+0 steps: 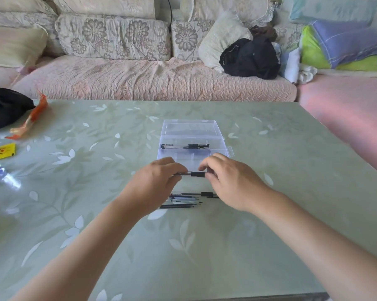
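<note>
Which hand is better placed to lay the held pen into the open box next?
Likely the left hand: its fingers curl around the barrel of the pen, while the right hand only pinches the capped end. Both sit just before the clear box.

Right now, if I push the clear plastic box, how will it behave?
The box looks thin and holds only a few pens, so it is probably light. It sits low on the glossy table, so it would likely slide rather than tip.

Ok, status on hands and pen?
Left hand and right hand both pinch thin black capped pen. Clear plastic box open behind it. Nothing blocking.
</note>
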`<action>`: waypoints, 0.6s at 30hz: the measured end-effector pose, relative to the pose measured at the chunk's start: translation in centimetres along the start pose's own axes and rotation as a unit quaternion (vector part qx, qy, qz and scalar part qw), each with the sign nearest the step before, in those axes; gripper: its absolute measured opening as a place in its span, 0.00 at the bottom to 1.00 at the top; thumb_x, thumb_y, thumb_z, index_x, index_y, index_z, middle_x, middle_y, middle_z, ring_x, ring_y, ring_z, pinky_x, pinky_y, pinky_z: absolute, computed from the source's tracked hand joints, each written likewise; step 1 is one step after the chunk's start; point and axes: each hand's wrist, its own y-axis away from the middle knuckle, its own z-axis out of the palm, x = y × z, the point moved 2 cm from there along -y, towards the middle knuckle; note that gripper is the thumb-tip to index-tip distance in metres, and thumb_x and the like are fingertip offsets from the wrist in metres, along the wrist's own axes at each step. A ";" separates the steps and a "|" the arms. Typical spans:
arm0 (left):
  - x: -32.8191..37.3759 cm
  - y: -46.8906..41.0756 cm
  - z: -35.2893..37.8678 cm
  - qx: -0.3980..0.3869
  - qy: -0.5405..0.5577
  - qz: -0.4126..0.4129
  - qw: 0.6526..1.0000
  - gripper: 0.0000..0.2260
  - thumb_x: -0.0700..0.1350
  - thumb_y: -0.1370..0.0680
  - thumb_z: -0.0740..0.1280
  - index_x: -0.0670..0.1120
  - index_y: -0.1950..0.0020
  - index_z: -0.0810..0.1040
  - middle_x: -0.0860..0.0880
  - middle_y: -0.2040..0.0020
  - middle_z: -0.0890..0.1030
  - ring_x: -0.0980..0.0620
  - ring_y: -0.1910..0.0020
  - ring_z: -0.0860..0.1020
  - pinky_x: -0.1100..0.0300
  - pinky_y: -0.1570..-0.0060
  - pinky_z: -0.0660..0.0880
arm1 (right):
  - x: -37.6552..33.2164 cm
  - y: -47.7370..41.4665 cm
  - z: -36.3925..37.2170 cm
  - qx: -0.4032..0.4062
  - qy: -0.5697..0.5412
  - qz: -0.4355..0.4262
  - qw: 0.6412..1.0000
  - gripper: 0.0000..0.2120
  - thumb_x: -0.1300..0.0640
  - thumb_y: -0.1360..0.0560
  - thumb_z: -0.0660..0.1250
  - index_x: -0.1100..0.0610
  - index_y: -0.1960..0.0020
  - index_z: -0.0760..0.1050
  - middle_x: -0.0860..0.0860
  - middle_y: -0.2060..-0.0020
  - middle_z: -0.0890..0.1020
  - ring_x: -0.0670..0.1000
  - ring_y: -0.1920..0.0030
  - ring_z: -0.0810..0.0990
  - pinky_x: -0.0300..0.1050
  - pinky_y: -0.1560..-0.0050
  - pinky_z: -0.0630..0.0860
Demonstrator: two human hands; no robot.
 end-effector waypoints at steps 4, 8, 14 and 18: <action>0.4 0.3 0.0 -0.034 -0.012 -0.005 0.999 0.08 0.45 0.20 0.63 0.56 0.46 0.79 0.61 0.55 0.75 0.61 0.64 0.73 0.69 0.67 0.66 | -0.9 0.2 0.7 -0.049 0.048 -0.008 0.998 0.11 0.49 0.18 0.55 0.50 0.43 0.74 0.45 0.51 0.74 0.52 0.53 0.76 0.51 0.54 0.73; 0.6 0.5 0.4 -0.083 -0.004 -0.028 0.996 0.03 0.50 0.21 0.63 0.55 0.50 0.77 0.59 0.57 0.78 0.63 0.65 0.74 0.69 0.67 0.67 | -1.2 0.4 1.2 -0.091 0.037 0.001 0.995 0.11 0.50 0.18 0.53 0.50 0.44 0.73 0.46 0.51 0.77 0.53 0.51 0.76 0.52 0.51 0.74; 0.9 0.7 0.4 -0.097 -0.010 -0.002 0.995 0.03 0.54 0.21 0.63 0.56 0.51 0.74 0.55 0.58 0.79 0.52 0.61 0.75 0.55 0.62 0.74 | -1.9 0.6 1.1 -0.103 0.075 -0.019 0.992 0.10 0.51 0.17 0.51 0.52 0.47 0.71 0.47 0.58 0.75 0.55 0.56 0.73 0.47 0.60 0.65; 0.7 0.6 0.1 -0.081 -0.026 0.011 0.996 0.03 0.52 0.20 0.63 0.55 0.51 0.75 0.55 0.61 0.78 0.52 0.63 0.74 0.55 0.64 0.72 | -2.2 0.6 1.1 -0.099 0.068 -0.027 0.992 0.11 0.51 0.17 0.51 0.53 0.47 0.70 0.48 0.60 0.77 0.57 0.58 0.74 0.47 0.62 0.63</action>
